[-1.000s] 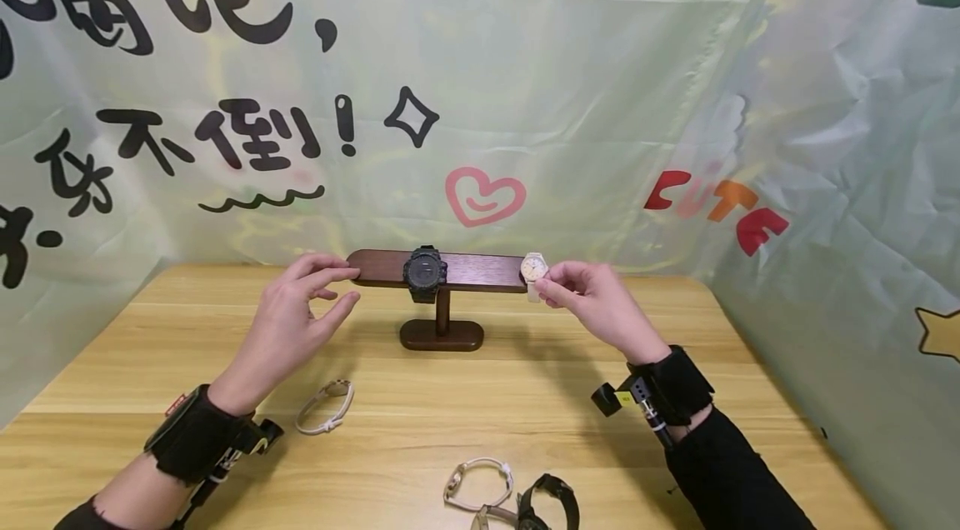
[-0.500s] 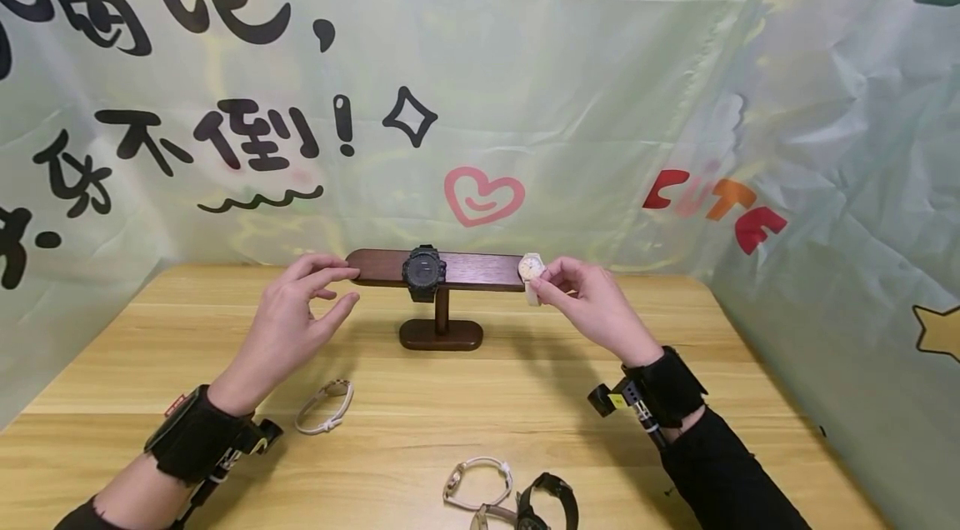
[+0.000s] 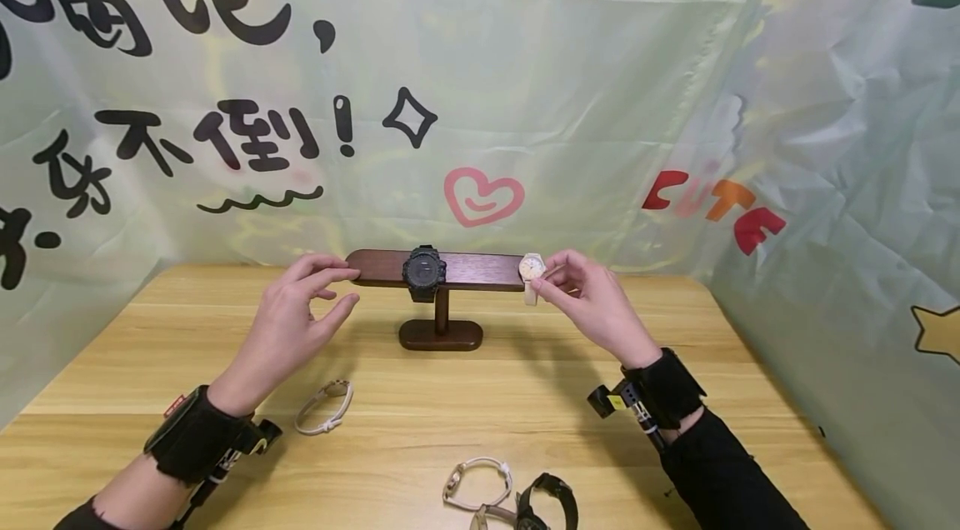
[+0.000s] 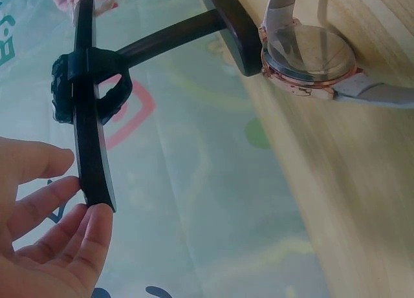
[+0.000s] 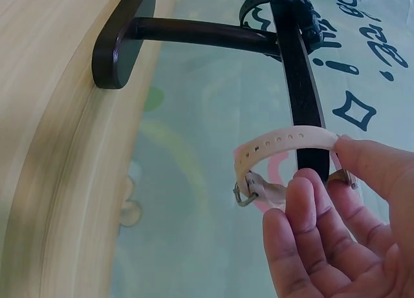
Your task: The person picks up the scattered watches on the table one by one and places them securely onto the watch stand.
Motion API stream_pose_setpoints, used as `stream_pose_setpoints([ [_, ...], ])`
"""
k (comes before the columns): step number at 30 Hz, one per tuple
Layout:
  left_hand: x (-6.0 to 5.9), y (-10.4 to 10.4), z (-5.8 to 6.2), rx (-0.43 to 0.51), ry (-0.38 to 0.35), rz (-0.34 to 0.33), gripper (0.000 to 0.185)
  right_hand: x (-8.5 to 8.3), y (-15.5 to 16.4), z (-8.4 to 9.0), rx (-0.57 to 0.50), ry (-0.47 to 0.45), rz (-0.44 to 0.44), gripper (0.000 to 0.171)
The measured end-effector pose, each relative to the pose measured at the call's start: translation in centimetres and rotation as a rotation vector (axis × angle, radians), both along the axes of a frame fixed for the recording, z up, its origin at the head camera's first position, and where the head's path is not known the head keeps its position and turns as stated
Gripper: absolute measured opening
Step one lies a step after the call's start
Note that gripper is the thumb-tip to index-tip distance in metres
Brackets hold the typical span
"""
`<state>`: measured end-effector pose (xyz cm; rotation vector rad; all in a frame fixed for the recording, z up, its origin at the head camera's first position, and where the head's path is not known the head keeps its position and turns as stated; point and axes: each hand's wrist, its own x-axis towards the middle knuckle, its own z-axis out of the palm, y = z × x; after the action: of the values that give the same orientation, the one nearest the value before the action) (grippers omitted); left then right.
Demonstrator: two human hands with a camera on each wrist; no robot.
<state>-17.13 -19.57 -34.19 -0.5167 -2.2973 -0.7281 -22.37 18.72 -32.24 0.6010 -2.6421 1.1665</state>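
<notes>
A dark wooden watch stand (image 3: 483, 270) stands upright on the table, its T-shaped bar level. Around the bar, left of its middle, sits a black watch (image 3: 424, 270). My left hand (image 3: 288, 317) touches the bar's left end with its fingertips, the thumb held apart below. At the opposite end, my right hand (image 3: 596, 305) pinches a white watch (image 3: 532, 267) by its edge, between thumb and fingers. Its buckled strap (image 5: 284, 139) loops round the tip of the bar in the right wrist view, the dial turned away there.
A light-strapped watch (image 3: 324, 407) lies on the wooden table (image 3: 390, 447) near my left wrist; its rose-gold case (image 4: 310, 59) shows in the left wrist view. At the front lie a white-strapped watch (image 3: 478, 483) and a black watch (image 3: 553, 497), with another partly cut off. A printed cloth (image 3: 585, 97) hangs behind.
The white watch has shifted slightly left onto the bar's end with my right hand. My right index finger now sits a little higher. The left hand stays put.
</notes>
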Motion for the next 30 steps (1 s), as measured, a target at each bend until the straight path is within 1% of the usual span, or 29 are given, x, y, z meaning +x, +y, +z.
stream_pose_setpoints([
  [9,0.04,0.0,-0.09,-0.008,-0.001,0.004,0.03,-0.07,0.09,-0.07,0.004,0.01,-0.009,0.034],
  [21,-0.05,-0.01,-0.12,-0.008,0.002,0.004,0.03,-0.09,0.01,-0.17,-0.019,0.02,-0.005,0.036],
  [30,-0.02,-0.02,-0.1,-0.01,0.01,0.006,0.031,-0.16,-0.16,-0.23,0.007,0.044,-0.01,0.039],
])
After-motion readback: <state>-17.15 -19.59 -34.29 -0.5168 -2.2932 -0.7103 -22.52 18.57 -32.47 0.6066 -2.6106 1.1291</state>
